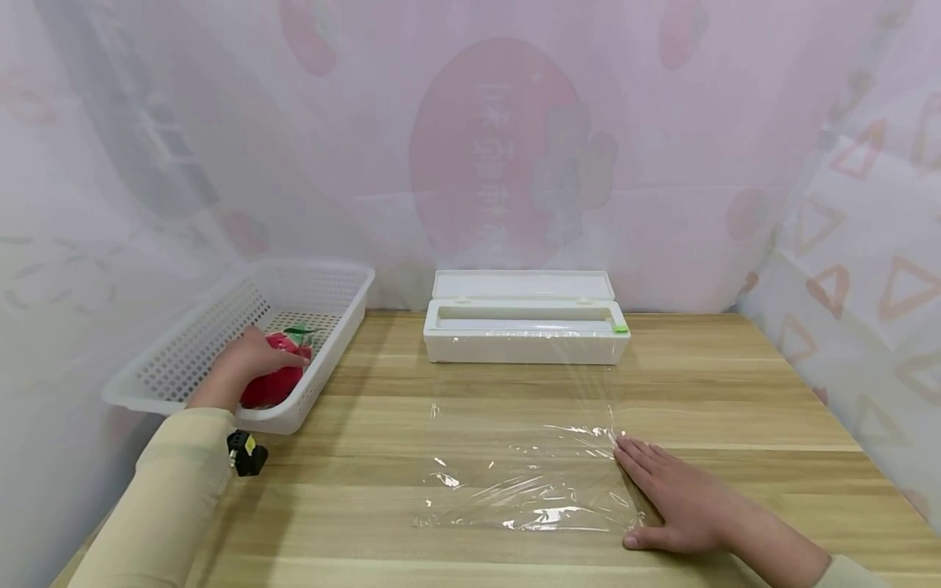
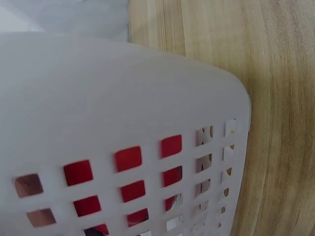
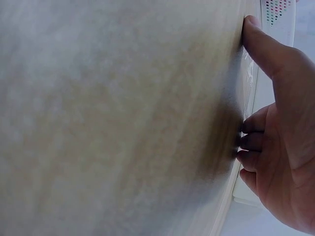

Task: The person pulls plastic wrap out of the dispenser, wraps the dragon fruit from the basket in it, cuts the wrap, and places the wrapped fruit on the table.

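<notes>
A sheet of clear cling film (image 1: 529, 490) stretches over the wooden table from a white dispenser box (image 1: 525, 347) with its lid raised. My right hand (image 1: 680, 498) rests on the table at the film's right edge, fingers straight and thumb spread towards the near corner. In the right wrist view, the thumb and fingertips of my right hand (image 3: 283, 123) meet the tabletop. My left hand (image 1: 253, 359) reaches into a white perforated basket (image 1: 327, 367), over red things (image 1: 272, 388) with a bit of green. Its fingers are mostly hidden, so I cannot tell whether they grip one.
The basket's wall (image 2: 123, 88) fills much of the left wrist view, red showing through its holes. A green slider (image 1: 622, 329) sits at the dispenser's right end. Printed fabric curtains (image 1: 507, 147) enclose the back and both sides of the table (image 1: 735, 392).
</notes>
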`<state>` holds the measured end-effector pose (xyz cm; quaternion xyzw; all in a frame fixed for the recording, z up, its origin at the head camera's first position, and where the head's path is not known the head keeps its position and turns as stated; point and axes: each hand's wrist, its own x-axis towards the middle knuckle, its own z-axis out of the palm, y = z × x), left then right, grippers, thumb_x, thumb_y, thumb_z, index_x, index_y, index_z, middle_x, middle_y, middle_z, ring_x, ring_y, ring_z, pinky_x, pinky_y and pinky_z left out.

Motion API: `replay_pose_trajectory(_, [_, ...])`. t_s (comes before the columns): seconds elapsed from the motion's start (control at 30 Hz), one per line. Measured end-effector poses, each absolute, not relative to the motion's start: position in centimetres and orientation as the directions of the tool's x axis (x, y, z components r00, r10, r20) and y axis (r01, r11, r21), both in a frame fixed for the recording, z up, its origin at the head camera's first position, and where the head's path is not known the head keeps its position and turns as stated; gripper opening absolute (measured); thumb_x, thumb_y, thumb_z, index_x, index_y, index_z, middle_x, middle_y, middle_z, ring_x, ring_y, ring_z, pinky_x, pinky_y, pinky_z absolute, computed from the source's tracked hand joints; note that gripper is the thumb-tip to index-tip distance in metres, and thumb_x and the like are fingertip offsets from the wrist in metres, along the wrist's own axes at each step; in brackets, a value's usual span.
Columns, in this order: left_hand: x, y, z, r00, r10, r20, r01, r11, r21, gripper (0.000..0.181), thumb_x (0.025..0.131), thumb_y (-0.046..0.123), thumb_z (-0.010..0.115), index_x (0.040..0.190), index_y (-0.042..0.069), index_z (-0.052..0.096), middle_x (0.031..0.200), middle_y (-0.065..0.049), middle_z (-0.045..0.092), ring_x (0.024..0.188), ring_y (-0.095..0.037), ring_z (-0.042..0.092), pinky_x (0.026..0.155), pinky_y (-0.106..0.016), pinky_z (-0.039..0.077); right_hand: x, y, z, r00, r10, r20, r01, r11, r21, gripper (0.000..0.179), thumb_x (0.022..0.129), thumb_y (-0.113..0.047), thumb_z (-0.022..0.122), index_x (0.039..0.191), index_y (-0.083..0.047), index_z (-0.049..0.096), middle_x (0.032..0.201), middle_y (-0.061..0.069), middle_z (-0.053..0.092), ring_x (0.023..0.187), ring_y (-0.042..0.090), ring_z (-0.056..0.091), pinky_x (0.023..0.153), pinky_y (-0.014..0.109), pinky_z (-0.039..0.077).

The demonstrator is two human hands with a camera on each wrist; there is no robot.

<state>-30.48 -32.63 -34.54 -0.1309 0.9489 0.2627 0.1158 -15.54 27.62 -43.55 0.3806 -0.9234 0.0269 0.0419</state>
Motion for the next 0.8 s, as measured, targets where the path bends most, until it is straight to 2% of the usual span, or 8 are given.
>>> replay_pose_trajectory(0.23, [-30.23, -32.53, -34.44, -0.942, -0.184, -0.280, -0.306, 0.813, 0.495, 0.092, 0.082, 0.047, 0.069, 0.128, -0.016, 0.021, 0.115, -0.034, 0.042, 0.101, -0.046, 0.050, 0.069, -0.046, 0.055, -15.51, 27.58, -43.49, -0.699, -0.706, 0.109, -0.711, 0.703, -0.005, 0.099, 0.085, -0.072, 0.051, 0.142, 0.008, 0.040, 0.147, 0.025, 0.038, 0.133, 0.038, 0.040, 0.108, 0.012, -0.009])
replay_pose_trajectory(0.8, [-30.54, -32.66, -34.87, -0.952, -0.215, -0.219, -0.296, 0.834, 0.466, 0.090, 0.082, 0.043, 0.069, 0.128, -0.019, 0.024, 0.114, -0.035, 0.043, 0.101, -0.047, 0.048, 0.070, -0.049, 0.055, -15.47, 27.51, -43.44, -0.703, -0.702, 0.109, -0.707, 0.707, -0.011, 0.099, 0.085, -0.073, 0.051, 0.143, 0.007, 0.040, 0.147, 0.024, 0.038, 0.133, 0.038, 0.040, 0.108, 0.012, -0.009])
